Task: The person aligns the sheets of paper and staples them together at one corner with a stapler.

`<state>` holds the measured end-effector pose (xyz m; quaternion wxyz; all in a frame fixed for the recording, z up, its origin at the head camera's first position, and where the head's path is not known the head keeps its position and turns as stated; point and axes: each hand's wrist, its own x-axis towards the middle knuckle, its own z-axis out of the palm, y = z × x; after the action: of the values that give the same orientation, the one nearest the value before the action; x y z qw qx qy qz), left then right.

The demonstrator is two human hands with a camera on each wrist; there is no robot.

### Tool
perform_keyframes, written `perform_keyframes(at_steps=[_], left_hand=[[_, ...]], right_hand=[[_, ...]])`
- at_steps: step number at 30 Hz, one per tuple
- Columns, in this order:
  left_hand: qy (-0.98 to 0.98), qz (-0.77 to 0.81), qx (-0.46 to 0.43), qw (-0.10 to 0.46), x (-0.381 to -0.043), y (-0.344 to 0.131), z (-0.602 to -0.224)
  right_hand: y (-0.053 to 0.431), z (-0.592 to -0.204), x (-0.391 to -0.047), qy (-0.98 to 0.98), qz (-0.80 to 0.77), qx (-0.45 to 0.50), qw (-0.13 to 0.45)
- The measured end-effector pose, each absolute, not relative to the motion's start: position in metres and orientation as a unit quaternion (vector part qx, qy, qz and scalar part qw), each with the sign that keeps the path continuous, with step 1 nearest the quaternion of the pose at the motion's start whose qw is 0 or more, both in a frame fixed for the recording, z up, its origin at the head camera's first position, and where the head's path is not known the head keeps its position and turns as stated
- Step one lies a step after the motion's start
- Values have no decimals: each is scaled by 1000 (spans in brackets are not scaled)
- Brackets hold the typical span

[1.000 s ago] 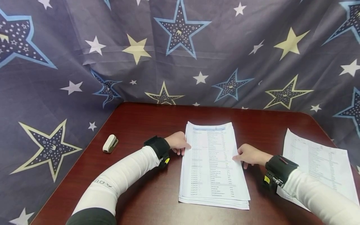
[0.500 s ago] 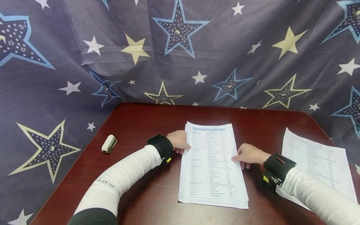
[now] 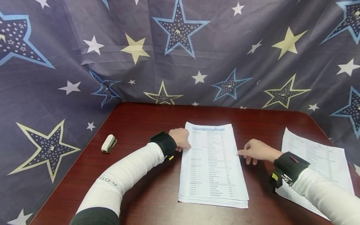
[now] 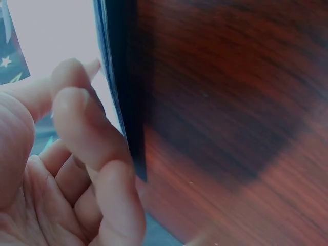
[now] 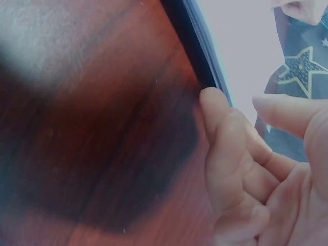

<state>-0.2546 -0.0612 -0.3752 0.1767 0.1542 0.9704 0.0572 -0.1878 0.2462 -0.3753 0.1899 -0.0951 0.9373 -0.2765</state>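
A stack of printed paper sheets (image 3: pixel 211 165) lies on the table, its edges slightly uneven at the bottom. At its left side my left hand (image 3: pixel 181 138) grips the upper edge, thumb over the top sheet and fingers curled at the side. The left wrist view shows the curled fingers (image 4: pixel 97 138) along the stack's side. On the opposite side my right hand (image 3: pixel 257 150) has its fingertips right at the right edge. Seen from the right wrist, the thumb (image 5: pixel 287 113) stands apart from the loosely bent fingers (image 5: pixel 225 148).
A small white stapler (image 3: pixel 109 143) sits on the left of the dark red table (image 3: pixel 152 122). More printed sheets (image 3: pixel 312 156) lie at the right, partly under the right forearm. A star-patterned curtain (image 3: pixel 180 75) hangs behind the table.
My right hand has shifted slightly right and away, its thumb moving off the top sheet to the edge. My left hand has edged a little right and up. The stack stays put.
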Motion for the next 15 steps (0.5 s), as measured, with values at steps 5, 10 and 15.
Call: perform_keyframes(at_steps=[5, 10, 15], left_hand=[[972, 49, 161, 166, -254, -56, -367], [970, 52, 179, 153, -256, -49, -358], [970, 62, 190, 140, -261, -41, -354]], right_hand=[[260, -369, -188, 933, -292, -102, 185], [273, -366, -186, 934, -291, -88, 185], [286, -363, -185, 932, -301, -77, 185]])
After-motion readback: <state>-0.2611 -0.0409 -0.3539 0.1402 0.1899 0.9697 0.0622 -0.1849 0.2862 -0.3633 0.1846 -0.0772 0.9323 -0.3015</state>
